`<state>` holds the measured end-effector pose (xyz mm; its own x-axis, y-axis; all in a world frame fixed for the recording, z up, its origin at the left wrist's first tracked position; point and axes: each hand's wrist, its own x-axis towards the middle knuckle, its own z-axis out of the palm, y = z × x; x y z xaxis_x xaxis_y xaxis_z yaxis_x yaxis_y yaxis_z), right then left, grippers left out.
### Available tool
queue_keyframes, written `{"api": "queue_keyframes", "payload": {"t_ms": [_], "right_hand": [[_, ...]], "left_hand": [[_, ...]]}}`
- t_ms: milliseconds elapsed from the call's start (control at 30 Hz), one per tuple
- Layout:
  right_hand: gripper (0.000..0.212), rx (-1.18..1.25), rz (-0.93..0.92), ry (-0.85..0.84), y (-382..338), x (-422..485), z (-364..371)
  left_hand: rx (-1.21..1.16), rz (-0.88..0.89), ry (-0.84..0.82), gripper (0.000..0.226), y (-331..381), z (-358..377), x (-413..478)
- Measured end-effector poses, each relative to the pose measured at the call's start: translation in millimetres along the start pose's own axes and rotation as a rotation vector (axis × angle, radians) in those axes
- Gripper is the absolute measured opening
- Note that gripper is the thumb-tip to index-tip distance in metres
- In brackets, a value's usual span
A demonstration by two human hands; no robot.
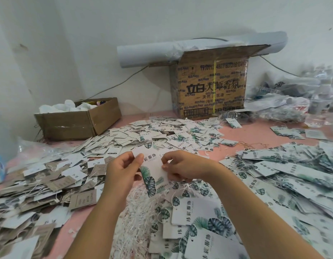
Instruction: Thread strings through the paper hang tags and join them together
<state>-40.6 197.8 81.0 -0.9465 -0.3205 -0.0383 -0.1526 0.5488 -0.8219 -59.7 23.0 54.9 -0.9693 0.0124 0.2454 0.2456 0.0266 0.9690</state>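
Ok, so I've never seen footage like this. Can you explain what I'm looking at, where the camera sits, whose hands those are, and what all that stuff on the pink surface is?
There is no machine here, only a person. The one picture comes from a camera worn on their head, looking forward and down. Their left hand and right hand hold one leaf-printed hang tag, pinching its edges. Below it lies a tangle of white strings. The pink surface carries heaps of tags: leaf-printed tags on the right, brown tags on the left. At the back stand a small open box and a tall printed carton, with plastic bags at the far right.
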Motion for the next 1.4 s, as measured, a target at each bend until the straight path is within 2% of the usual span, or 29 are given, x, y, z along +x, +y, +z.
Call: {"api": "queue_keyframes", "payload": {"t_ms": [67, 200, 267, 400, 567, 800, 933, 967, 1167, 1400], "right_hand": [[0.011, -0.029, -0.010, 0.070, 1, -1, -3], [0.006, -0.053, -0.104, 0.350, -1, 1, -8], [0.012, -0.070, -0.160, 0.443, -3, 2, -10], [0.016, -0.153, -0.204, 0.456, -6, 3, -9], [0.010, -0.302, -0.284, 0.523, -13, 4, -3], [0.011, -0.460, -0.373, 0.617, -22, 2, 5], [0.015, -0.514, -0.387, 0.628, -21, 2, 6], [0.015, -0.523, -0.392, 0.631, -21, 2, 6], [0.017, -0.560, -0.377, 0.613, -23, 1, 9], [0.017, -0.555, -0.376, 0.592, -24, 1, 10]], "left_hand": [[0.008, -0.001, 0.008, 0.012, -1, 1, -1], [0.006, 0.005, 0.040, 0.013, -1, 3, -2], [-0.002, 0.013, 0.061, 0.011, 1, 4, -3], [-0.004, 0.023, 0.077, 0.019, 5, 5, -6], [-0.037, 0.038, 0.082, 0.023, 9, 8, -9], [-0.052, 0.068, 0.012, 0.036, 16, 14, -13], [-0.056, 0.062, 0.026, 0.010, 14, 13, -12], [-0.052, 0.068, 0.023, 0.010, 14, 13, -12], [-0.015, 0.153, -0.040, 0.048, 19, 16, -18], [0.002, 0.173, -0.064, 0.037, 18, 15, -17]]}}
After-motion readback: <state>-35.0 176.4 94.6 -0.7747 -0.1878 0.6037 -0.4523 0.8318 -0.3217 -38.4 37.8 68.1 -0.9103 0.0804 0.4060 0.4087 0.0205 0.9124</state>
